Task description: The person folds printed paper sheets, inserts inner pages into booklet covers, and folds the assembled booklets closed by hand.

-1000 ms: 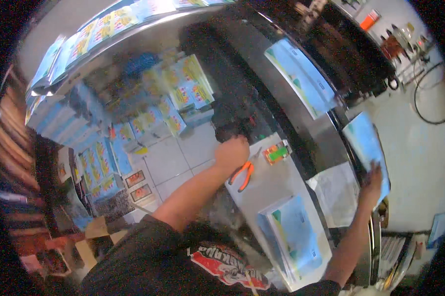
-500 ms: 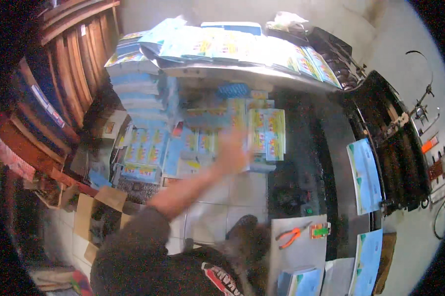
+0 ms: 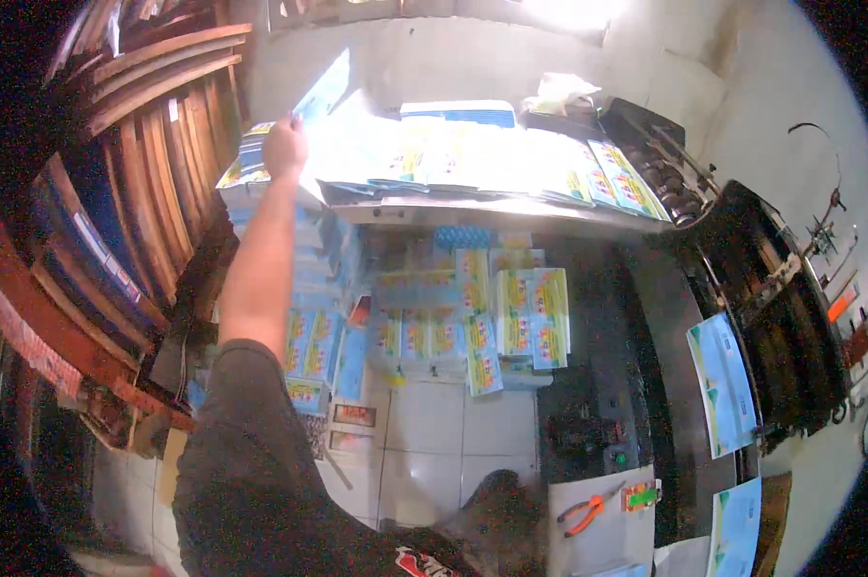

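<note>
My left hand (image 3: 285,149) is reached far forward to the left end of the metal-edged table. Its fingers are closed on the lower corner of a light blue printed sheet (image 3: 324,87), which stands up at a slant above the table. Beneath and beside it lie overlapping blue-and-yellow printed sheets (image 3: 458,159), washed out by glare. A tall pile of the same prints (image 3: 304,236) rises just under my left forearm. My right hand is out of view.
Stacks of prints (image 3: 535,313) stand on the tiled floor (image 3: 419,442) below the table. Wooden frames (image 3: 150,183) lean at left. At right stands a dark machine (image 3: 780,317) with blue sheets (image 3: 722,385) along it. Orange-handled pliers (image 3: 588,514) lie on a pale board.
My left hand has swung from over the floor stacks up and leftward to the table's left end, where it now holds a sheet. The view has tilted up slightly.
</note>
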Motion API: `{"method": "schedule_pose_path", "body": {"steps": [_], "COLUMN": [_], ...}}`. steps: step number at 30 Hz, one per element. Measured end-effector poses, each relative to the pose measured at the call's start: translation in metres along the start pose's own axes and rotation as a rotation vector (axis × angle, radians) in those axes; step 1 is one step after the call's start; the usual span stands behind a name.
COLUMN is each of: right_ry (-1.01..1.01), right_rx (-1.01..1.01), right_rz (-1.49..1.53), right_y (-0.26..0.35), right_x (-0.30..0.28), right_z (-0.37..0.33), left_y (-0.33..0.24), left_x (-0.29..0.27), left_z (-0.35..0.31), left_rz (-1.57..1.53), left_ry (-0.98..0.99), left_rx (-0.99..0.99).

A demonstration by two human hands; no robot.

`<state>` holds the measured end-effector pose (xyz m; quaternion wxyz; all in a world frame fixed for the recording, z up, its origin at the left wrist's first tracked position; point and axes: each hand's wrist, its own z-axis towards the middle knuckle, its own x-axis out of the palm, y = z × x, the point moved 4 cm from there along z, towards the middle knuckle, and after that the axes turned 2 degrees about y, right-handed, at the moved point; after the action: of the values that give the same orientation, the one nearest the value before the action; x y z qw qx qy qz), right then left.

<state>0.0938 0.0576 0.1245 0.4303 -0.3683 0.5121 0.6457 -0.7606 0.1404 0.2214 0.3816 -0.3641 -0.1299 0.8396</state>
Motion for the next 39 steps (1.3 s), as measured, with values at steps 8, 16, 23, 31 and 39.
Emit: {"method": "schedule_pose_path", "body": {"steps": [8, 16, 23, 31, 39], "right_ry": [0.13, -0.043, 0.097, 0.286, 0.462], "right_rx": [0.275, 0.542, 0.618, 0.628, 0.594], "right_rz": [1.716, 1.391, 1.325, 1.294, 1.216], "right_y": [0.139, 0.116, 0.091, 0.08, 0.079], "right_x": [0.117, 0.122, 0.107, 0.1, 0.084], "right_z": [0.05, 0.033, 0.023, 0.012, 0.006], "left_y": [-0.149, -0.134, -0.039, -0.046, -0.111], "left_x": [-0.129, -0.104, 0.057, 0.124, 0.064], "left_z": [-0.312, -0.399, -0.129, -0.075, -0.093], "left_rz": [-0.848, -1.35, -1.42, -1.503, -0.284], "left_ry": [0.76, 1.479, 0.39, 0.292, 0.114], "left_rx": [0.027, 0.247, -0.82, -0.953, -0.058]}}
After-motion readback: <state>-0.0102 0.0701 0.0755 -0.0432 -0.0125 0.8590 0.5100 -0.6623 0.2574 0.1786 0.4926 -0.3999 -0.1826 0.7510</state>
